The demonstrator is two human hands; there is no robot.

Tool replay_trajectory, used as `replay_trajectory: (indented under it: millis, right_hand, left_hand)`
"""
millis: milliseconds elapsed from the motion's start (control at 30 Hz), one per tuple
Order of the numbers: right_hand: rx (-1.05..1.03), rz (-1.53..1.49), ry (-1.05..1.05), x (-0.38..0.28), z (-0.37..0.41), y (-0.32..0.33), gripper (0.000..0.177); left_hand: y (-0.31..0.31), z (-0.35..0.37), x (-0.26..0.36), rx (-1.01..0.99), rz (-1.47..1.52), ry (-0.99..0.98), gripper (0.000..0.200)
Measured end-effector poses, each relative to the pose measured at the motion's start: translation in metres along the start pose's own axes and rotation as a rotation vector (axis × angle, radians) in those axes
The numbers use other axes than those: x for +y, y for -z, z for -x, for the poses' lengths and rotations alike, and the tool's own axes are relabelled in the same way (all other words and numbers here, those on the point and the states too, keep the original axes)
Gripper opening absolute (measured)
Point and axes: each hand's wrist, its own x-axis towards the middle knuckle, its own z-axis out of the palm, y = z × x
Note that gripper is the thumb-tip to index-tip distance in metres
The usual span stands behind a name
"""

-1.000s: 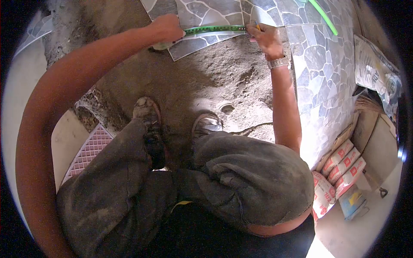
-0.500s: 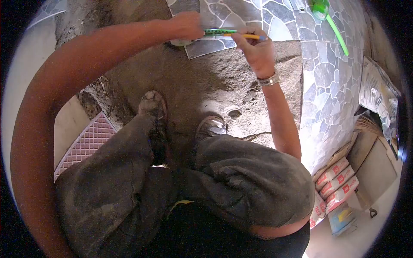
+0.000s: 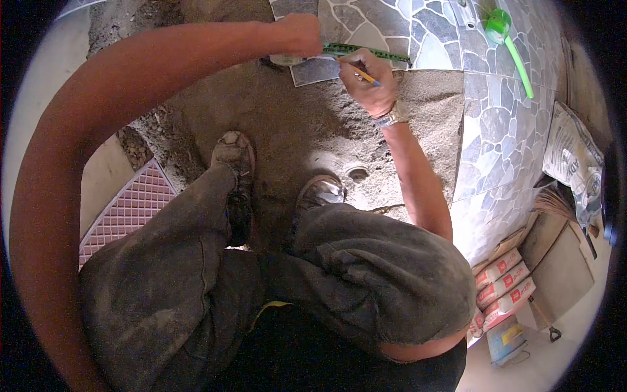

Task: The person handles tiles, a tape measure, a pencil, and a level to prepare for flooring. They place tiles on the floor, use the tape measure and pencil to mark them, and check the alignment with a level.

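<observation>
Open room lies over the rough brown sandy ground (image 3: 287, 111), between the worn, dusty shoes (image 3: 233, 151) and the grey stone-patterned tiles (image 3: 356, 23) at 12 o'clock. The bent bare left arm (image 3: 124, 81) bars 9 to 11 o'clock, the bare right forearm (image 3: 418, 176) 2 to 4.

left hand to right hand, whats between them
In the head view, part of the green tape and the tip of the pencil lie between left hand and right hand.

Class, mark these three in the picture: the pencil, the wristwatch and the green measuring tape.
Pencil (image 3: 368, 78): head view, yellow shaft.
Wristwatch (image 3: 390, 117): head view, silvery band.
Green measuring tape (image 3: 388, 55): head view, extended blade.
</observation>
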Motion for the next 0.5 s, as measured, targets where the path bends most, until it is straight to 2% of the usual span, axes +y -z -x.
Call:
replay_trajectory:
  millis: [233,500]
  right_hand:
    - [0.063,0.008,0.053,-0.004,-0.001,-0.005,0.008]
    - [0.046,0.047,0.019,-0.003,-0.001,-0.006,0.006]
  left_hand:
    - [-0.008,-0.005,-0.009,0.040,0.004,-0.049,0.041]
    - [-0.009,-0.008,-0.007,0.027,-0.054,-0.068,0.041]
